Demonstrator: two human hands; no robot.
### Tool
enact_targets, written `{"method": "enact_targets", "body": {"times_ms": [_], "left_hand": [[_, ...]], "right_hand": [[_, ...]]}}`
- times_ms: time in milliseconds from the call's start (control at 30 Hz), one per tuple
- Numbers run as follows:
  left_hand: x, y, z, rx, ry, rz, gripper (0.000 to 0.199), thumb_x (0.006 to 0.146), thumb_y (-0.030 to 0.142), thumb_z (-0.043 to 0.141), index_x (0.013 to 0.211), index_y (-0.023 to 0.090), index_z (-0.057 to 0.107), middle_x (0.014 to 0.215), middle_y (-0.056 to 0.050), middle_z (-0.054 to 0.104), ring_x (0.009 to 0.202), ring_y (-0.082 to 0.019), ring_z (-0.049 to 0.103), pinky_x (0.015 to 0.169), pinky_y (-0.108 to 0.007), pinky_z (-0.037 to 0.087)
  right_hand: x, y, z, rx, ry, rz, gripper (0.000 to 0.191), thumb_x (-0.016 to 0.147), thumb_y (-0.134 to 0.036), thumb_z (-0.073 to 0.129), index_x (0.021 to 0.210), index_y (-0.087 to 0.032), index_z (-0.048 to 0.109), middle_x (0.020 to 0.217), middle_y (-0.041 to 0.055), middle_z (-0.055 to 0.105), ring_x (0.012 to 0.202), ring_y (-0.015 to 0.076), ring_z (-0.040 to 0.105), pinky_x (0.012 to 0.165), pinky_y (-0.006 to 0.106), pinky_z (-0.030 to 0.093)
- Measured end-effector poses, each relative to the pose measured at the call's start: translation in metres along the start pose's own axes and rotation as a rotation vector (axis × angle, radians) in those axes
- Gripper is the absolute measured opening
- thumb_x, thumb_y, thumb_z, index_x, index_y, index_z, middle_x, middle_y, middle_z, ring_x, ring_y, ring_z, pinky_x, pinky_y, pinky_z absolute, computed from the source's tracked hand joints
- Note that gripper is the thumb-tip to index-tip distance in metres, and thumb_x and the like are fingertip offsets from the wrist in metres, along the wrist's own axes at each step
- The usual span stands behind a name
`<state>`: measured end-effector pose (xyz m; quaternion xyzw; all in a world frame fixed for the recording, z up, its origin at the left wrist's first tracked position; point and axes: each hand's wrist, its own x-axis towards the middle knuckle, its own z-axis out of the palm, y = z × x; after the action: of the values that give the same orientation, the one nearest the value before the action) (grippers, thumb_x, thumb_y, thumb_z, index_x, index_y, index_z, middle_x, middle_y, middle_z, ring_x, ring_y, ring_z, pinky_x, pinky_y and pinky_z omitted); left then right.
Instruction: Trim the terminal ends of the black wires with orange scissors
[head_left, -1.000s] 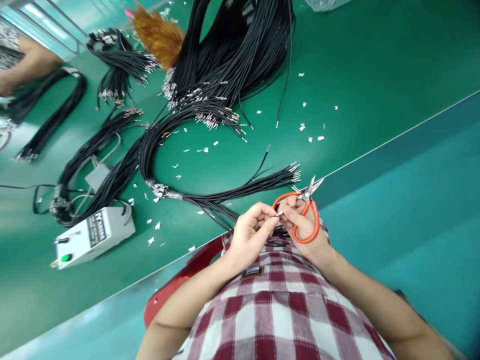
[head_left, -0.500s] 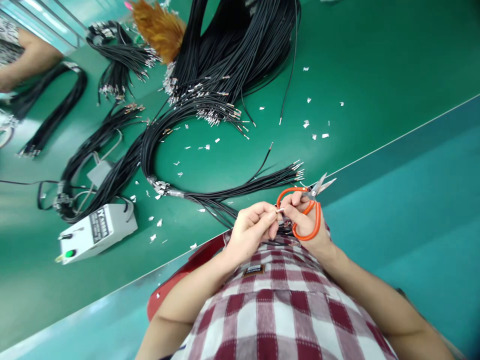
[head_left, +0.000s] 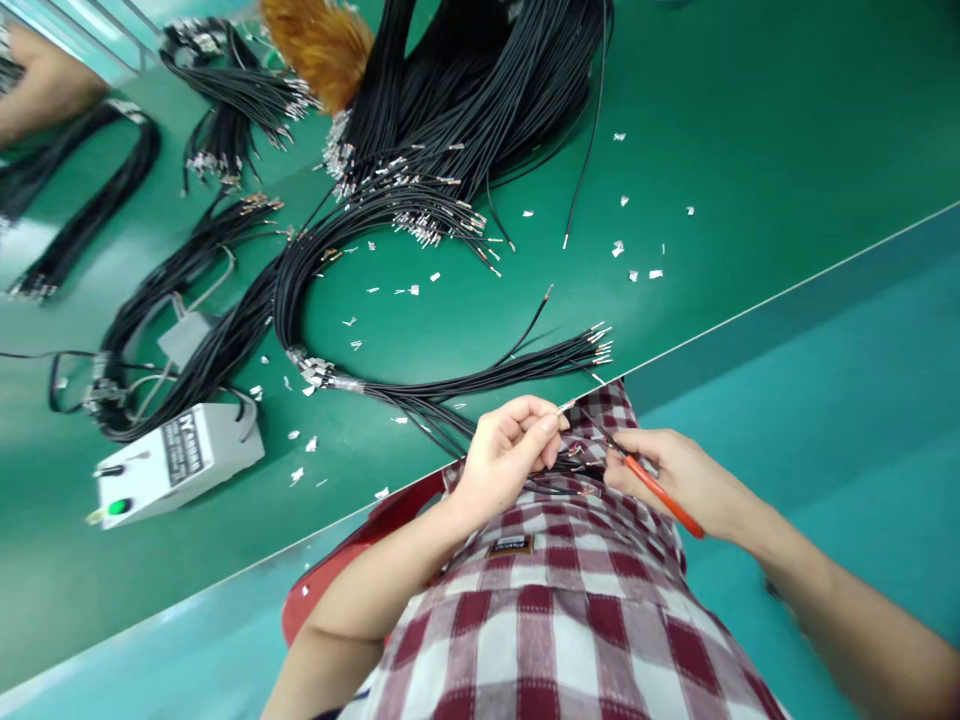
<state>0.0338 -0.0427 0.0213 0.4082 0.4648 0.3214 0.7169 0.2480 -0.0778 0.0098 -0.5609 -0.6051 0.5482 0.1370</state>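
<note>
While the right hand [head_left: 686, 473] grips scissors [head_left: 664, 496], the box label [head_left: 184, 446] shows "Y".

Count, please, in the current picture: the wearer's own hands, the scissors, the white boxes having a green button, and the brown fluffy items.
Own hands: 2 (left hand, right hand)
Scissors: 1, in the right hand
White box with green button: 1
Brown fluffy item: 1, cut by the picture's top edge
Total: 5
</note>
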Motion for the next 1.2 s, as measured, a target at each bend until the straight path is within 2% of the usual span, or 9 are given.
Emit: {"method": "enact_targets", "body": {"times_ms": [167,333,533,733,900,1067,1200], "left_hand": [[0.0,-0.002,0.002,0.033,0.002,0.033,0.035,0.085,0.048,0.068,0.083,0.013,0.062,0.055,0.003,0.054,0.047,-0.006,0.043,0.045,-0.019,0.03],[0.0,-0.003,0.002,0.044,0.001,0.055,0.035,0.085,0.047,0.068,0.081,0.013,0.06,0.055,0.003,0.055,0.047,-0.006,0.044,0.046,-0.019,0.032],[0.001,-0.004,0.005,0.082,0.036,0.076,0.034,0.085,0.046,0.068,0.078,0.015,0.059,0.055,0.003,0.054,0.048,-0.006,0.045,0.047,-0.02,0.036],[0.001,-0.006,0.006,0.109,0.043,0.091,0.032,0.086,0.044,0.067,0.078,0.015,0.058,0.056,0.004,0.053,0.049,-0.006,0.046,0.048,-0.019,0.037],[0.0,-0.012,0.009,0.114,0.097,0.133,0.03,0.086,0.042,0.068,0.08,0.015,0.059,0.06,0.004,0.054,0.05,-0.006,0.047,0.048,-0.018,0.038],[0.003,-0.022,0.008,0.091,0.124,0.134,0.029,0.087,0.042,0.067,0.081,0.015,0.059,0.055,0.005,0.052,0.048,-0.006,0.045,0.048,-0.018,0.037],[0.004,-0.022,0.006,0.093,0.107,0.142,0.029,0.088,0.042,0.066,0.082,0.015,0.059,0.055,0.004,0.053,0.048,-0.006,0.045,0.048,-0.018,0.036]], "right_hand": [[0.012,-0.015,-0.002,0.033,-0.1,-0.03,0.044,0.083,-0.057,0.063,0.064,-0.018,0.059,0.057,-0.0038,0.039,0.053,0.0098,0.032,0.045,0.022,0.022],[0.023,-0.016,-0.005,0.048,-0.177,-0.008,0.045,0.083,-0.06,0.062,0.065,-0.019,0.058,0.06,-0.0036,0.04,0.053,0.0099,0.033,0.045,0.023,0.021],[0.023,-0.024,-0.011,-0.011,-0.156,0.036,0.057,0.075,-0.07,0.064,0.055,-0.02,0.048,0.054,-0.0039,0.037,0.05,0.0093,0.031,0.045,0.024,0.021],[0.024,-0.027,-0.015,-0.072,-0.158,0.081,0.061,0.072,-0.074,0.064,0.053,-0.019,0.043,0.053,-0.0042,0.033,0.049,0.0086,0.027,0.044,0.024,0.02],[0.024,-0.027,-0.012,-0.148,-0.168,0.138,0.058,0.078,-0.072,0.057,0.058,-0.02,0.042,0.056,-0.0045,0.034,0.052,0.0097,0.031,0.045,0.023,0.022],[0.018,-0.02,-0.001,-0.158,-0.146,0.133,0.055,0.084,-0.067,0.054,0.058,-0.02,0.044,0.056,-0.0039,0.038,0.055,0.0111,0.036,0.047,0.024,0.024],[0.008,-0.015,-0.004,-0.225,-0.098,0.07,0.046,0.086,-0.059,0.056,0.062,-0.021,0.047,0.057,-0.004,0.046,0.054,0.0116,0.038,0.049,0.025,0.026]]}}
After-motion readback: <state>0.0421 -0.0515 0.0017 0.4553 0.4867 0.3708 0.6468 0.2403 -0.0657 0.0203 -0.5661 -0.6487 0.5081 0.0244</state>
